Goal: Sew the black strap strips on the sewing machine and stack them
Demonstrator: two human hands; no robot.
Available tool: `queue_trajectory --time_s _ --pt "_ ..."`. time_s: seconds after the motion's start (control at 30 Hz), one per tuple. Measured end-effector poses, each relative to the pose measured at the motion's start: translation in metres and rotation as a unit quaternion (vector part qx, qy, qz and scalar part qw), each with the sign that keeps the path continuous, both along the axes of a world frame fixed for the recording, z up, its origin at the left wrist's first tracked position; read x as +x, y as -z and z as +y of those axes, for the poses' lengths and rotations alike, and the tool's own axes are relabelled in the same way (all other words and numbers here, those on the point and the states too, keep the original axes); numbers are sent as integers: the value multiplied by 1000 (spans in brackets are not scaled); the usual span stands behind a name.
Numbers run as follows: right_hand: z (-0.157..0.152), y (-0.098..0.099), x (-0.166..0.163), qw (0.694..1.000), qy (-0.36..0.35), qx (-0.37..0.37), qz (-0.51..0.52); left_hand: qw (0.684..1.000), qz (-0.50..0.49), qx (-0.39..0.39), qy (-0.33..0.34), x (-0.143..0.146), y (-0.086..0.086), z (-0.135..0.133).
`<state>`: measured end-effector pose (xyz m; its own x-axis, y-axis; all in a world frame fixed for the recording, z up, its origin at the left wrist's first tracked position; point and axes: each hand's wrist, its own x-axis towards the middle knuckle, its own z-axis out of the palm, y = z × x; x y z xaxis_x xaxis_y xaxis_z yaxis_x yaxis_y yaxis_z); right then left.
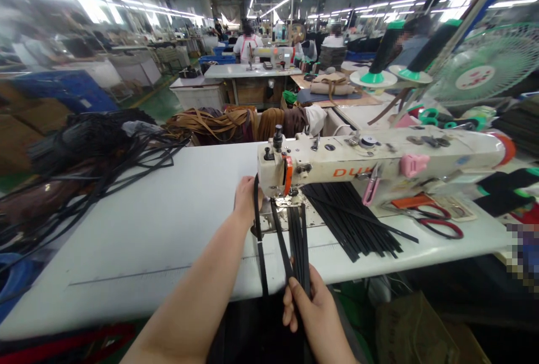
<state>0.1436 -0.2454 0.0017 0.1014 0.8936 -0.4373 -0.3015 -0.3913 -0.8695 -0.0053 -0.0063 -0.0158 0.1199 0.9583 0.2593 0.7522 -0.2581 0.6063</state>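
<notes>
A cream sewing machine [379, 159] stands on a white table [147, 229]. My left hand [246, 198] reaches to the machine's needle end, fingers closed on a black strap [260, 240] that runs back over the table edge. My right hand [309, 308] is at the table's front edge, pinching several black straps [300, 246] that lead up to the presser foot.
A pile of cut black strips [353, 223] lies under the machine arm, with red-handled scissors [438, 223] to the right. Tangled black straps [92, 150] heap at the left, brown straps [219, 122] behind. Thread cones and a green fan [488, 66] stand at the right. Other people work far behind.
</notes>
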Motion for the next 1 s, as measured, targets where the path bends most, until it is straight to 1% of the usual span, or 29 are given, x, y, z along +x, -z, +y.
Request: queue_trajectory --time_s 0.07,0.1,0.17,0.27,0.33,0.4,0.53,0.67,0.8,1.0 --pt "0 0 0 1000 1 2 -1 1000 -6 6 -13 -1 -2 -16" --pt "0 0 0 1000 0 4 -3 1000 -8 8 -4 -1 -2 -26" --pt "-1 0 1 1000 -1 7 -9 999 -13 17 38 -2 -2 -47" --pt "-3 -3 3 1000 -3 1 -14 993 -6 54 101 -2 1 -78" --pt "-5 -6 5 1000 -8 -10 -10 990 26 76 118 -2 2 -95" --pt "-9 -9 8 1000 -15 -22 5 987 60 82 121 -2 2 -104" --pt "-18 -16 14 999 -15 -22 30 987 82 77 118 0 -2 -107" --pt "-23 -20 20 1000 18 -6 24 987 83 72 117 0 -4 -105" --pt "-22 -19 23 999 35 -2 23 987 79 77 116 1 -5 -106" --pt "-21 -13 24 1000 17 -6 -2 987 81 77 116 0 -5 -106"
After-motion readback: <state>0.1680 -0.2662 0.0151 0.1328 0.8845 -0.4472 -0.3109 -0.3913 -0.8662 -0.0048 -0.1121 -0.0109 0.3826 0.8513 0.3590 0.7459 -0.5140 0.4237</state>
